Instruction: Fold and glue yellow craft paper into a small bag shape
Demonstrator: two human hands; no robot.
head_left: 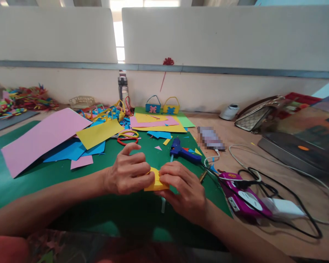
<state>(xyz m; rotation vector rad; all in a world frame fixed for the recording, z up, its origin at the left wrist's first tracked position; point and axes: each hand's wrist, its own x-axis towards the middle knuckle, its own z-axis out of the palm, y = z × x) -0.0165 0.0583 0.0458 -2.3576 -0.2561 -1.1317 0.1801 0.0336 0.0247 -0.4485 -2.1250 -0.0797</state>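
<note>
Between my two hands is a small folded piece of yellow paper (153,185), held above the green mat. My left hand (131,171) grips its left side with curled fingers, the index finger raised and bent. On the right side, my right hand (181,182) pinches the paper, thumb below and fingers on top. Part of the paper is hidden under the fingers. Just beyond my right hand lies a blue hot glue gun (185,151). A clear glue stick (163,205) shows below the paper. Scissors with red and yellow handles (128,138) rest beyond my left hand.
Pink sheets (48,138), blue and yellow sheets lie left on the green mat (24,190). Two small paper handbags (152,108) stand at the back near a bottle (123,89). Right are a phone (210,138), a purple power strip (244,197), cables and a grey case (293,155).
</note>
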